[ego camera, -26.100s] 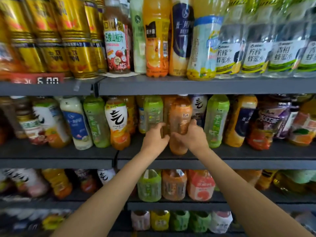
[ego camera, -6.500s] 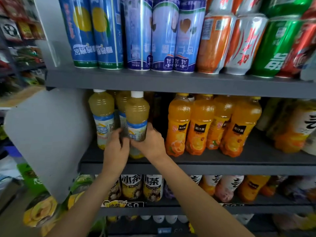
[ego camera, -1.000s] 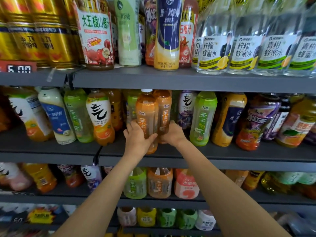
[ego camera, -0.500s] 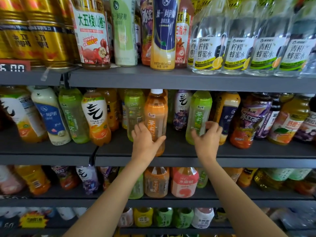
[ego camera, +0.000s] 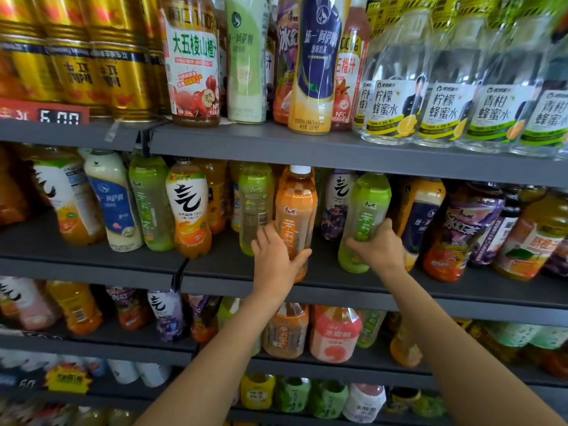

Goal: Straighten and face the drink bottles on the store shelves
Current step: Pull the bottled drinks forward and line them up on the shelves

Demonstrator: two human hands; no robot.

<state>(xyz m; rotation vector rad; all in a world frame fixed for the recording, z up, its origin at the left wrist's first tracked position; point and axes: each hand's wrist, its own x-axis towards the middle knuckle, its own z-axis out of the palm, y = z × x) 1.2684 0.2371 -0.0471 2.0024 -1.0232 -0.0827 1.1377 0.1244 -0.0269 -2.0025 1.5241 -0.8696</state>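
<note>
Both hands are busy on the middle shelf (ego camera: 338, 281). The left hand (ego camera: 276, 259) grips the orange tea bottle (ego camera: 295, 216), which stands upright with its label out. The right hand (ego camera: 379, 249) wraps the green tea bottle (ego camera: 365, 213), which leans left at the top, so I reckon that one gets stood up next.

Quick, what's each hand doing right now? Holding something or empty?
Left hand: grips the orange tea bottle.
Right hand: grips the green tea bottle.
</note>
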